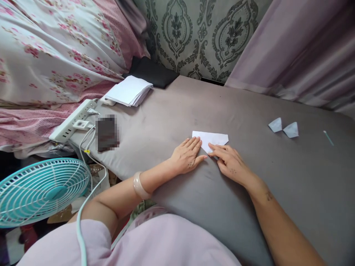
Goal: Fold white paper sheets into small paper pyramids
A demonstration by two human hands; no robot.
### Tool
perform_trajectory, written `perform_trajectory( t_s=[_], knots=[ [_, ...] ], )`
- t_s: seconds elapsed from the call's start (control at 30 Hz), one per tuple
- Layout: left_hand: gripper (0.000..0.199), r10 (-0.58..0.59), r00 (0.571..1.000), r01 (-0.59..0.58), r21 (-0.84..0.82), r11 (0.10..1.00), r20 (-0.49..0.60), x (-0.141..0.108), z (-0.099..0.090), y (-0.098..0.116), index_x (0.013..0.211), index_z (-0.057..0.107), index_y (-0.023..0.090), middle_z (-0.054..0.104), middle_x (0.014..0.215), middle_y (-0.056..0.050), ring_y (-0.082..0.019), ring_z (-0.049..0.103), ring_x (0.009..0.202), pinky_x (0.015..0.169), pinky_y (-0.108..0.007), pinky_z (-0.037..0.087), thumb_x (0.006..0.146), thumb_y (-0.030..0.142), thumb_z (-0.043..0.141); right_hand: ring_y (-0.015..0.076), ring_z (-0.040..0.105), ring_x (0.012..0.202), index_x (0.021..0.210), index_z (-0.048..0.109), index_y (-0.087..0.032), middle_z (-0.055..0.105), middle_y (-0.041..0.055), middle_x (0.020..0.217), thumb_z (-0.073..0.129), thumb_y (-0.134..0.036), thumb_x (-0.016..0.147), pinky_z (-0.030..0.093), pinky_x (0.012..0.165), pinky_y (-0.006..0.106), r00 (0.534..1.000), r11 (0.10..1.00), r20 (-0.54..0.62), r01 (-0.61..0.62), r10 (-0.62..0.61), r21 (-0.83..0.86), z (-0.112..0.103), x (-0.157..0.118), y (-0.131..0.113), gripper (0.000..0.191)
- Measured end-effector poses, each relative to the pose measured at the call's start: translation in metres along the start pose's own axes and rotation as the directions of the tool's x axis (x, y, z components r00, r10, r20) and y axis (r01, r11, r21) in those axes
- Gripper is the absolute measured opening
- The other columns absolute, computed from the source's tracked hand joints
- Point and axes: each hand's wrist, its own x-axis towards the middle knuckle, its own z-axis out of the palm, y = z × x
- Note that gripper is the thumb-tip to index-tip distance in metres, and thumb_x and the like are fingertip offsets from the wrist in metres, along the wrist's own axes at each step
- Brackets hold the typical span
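A folded piece of white paper (212,138) lies flat on the grey cloth-covered surface in front of me. My left hand (187,155) rests flat with its fingers stretched over the paper's left edge. From the right, my right hand (229,160) touches the paper's lower edge, its index finger extended and the other fingers partly bent. Neither hand grips the paper; both press on it from above. The tip of my left thumb is close to my right fingertips. Part of the paper's lower side is hidden beneath the fingers.
Two small folded paper pieces (283,128) lie to the right, with a thin pale stick (328,138) beyond. A paper stack (130,90) and a black flat item (155,72) sit at the back left. A power strip (73,120), blurred-out dark object (107,132) and turquoise fan (52,192) are left.
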Motion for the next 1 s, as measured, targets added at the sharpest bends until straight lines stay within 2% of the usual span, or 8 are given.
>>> perform_trajectory(
  t_s=[0.13,0.27,0.37,0.47,0.57,0.73,0.87,1.0],
  knots=[
    [0.071,0.005,0.999,-0.005,0.009,1.0,0.039,0.009,-0.005,-0.01,0.146,0.035,0.005,0.031,0.154,-0.015,-0.023,0.026,0.145,0.12,-0.037,0.018,0.098,0.054,0.016,0.0252,0.049,0.124,0.113,0.063,-0.023,0.052,0.0041,0.143,0.041,-0.012,0.088,0.043,0.1,0.046,0.999,0.999,-0.038,-0.038,0.037,-0.029,0.004,0.0,-0.015,0.035],
    [0.057,0.074,0.994,-0.076,0.021,0.997,0.076,0.031,-0.015,-0.026,0.142,0.041,0.006,0.037,0.151,-0.016,-0.024,0.032,0.142,0.118,-0.039,0.022,0.101,0.042,0.025,0.0292,0.044,0.127,0.116,0.061,-0.018,0.046,0.0099,0.147,0.043,-0.027,0.094,0.038,0.104,0.049,0.991,0.987,-0.069,-0.118,0.111,-0.107,0.012,0.003,-0.036,0.03],
    [0.038,0.154,0.988,-0.154,0.034,0.987,0.016,0.049,-0.02,-0.031,0.124,0.057,0.007,0.047,0.143,-0.019,-0.028,0.044,0.133,0.114,-0.045,0.03,0.097,0.024,0.036,0.0317,0.043,0.127,0.115,0.06,-0.016,0.044,0.0134,0.148,0.043,-0.033,0.094,0.035,0.105,0.05,0.985,0.975,-0.076,-0.164,0.154,-0.147,0.016,0.007,-0.048,0.032],
    [0.033,0.275,0.959,-0.28,-0.083,0.956,-0.069,0.061,-0.015,-0.028,0.114,0.062,0.012,0.057,0.13,-0.015,-0.024,0.054,0.119,0.103,-0.039,0.042,0.089,0.011,0.041,0.0323,0.043,0.127,0.114,0.06,-0.017,0.049,0.0137,0.143,0.044,-0.033,0.094,0.035,0.104,0.052,0.979,0.97,-0.097,-0.194,0.181,-0.146,0.016,0.008,-0.051,0.031],
    [0.034,0.343,0.934,-0.358,-0.244,0.901,-0.104,0.065,-0.004,-0.022,0.112,0.063,0.014,0.063,0.116,-0.01,-0.02,0.056,0.108,0.095,-0.033,0.048,0.087,0.008,0.041,0.0297,0.047,0.123,0.112,0.062,-0.02,0.056,0.0111,0.135,0.044,-0.032,0.094,0.037,0.102,0.05,0.979,0.98,-0.111,-0.179,0.169,-0.087,0.013,0.007,-0.047,0.028],
    [0.03,0.305,0.94,-0.34,-0.346,0.874,-0.154,0.06,0.007,-0.022,0.111,0.064,0.015,0.065,0.112,-0.01,-0.021,0.056,0.104,0.095,-0.036,0.049,0.095,0.018,0.039,0.0227,0.055,0.116,0.112,0.065,-0.017,0.064,0.0099,0.125,0.04,-0.026,0.096,0.043,0.101,0.038,0.959,0.986,-0.229,-0.162,0.166,0.036,0.012,0.003,-0.029,0.031],
    [0.03,0.332,0.933,-0.36,-0.31,0.88,-0.141,0.055,0.006,-0.021,0.11,0.064,0.015,0.063,0.117,-0.011,-0.023,0.055,0.11,0.097,-0.037,0.048,0.097,0.023,0.039,0.0252,0.058,0.108,0.11,0.068,-0.014,0.066,0.0105,0.12,0.04,-0.027,0.096,0.047,0.094,0.038,0.913,0.955,-0.334,-0.281,0.235,-0.097,0.012,-0.004,-0.015,0.034],
    [0.03,0.351,0.93,-0.368,-0.246,0.897,-0.109,0.05,0.003,-0.016,0.115,0.061,0.014,0.061,0.123,-0.013,-0.023,0.054,0.116,0.102,-0.038,0.045,0.097,0.022,0.039,0.0268,0.06,0.093,0.088,0.072,-0.017,0.07,0.0097,0.105,0.042,-0.028,0.094,0.049,0.081,0.04,0.844,0.867,-0.394,-0.461,0.363,-0.19,-0.002,0.0,-0.001,0.032]
  ],
)
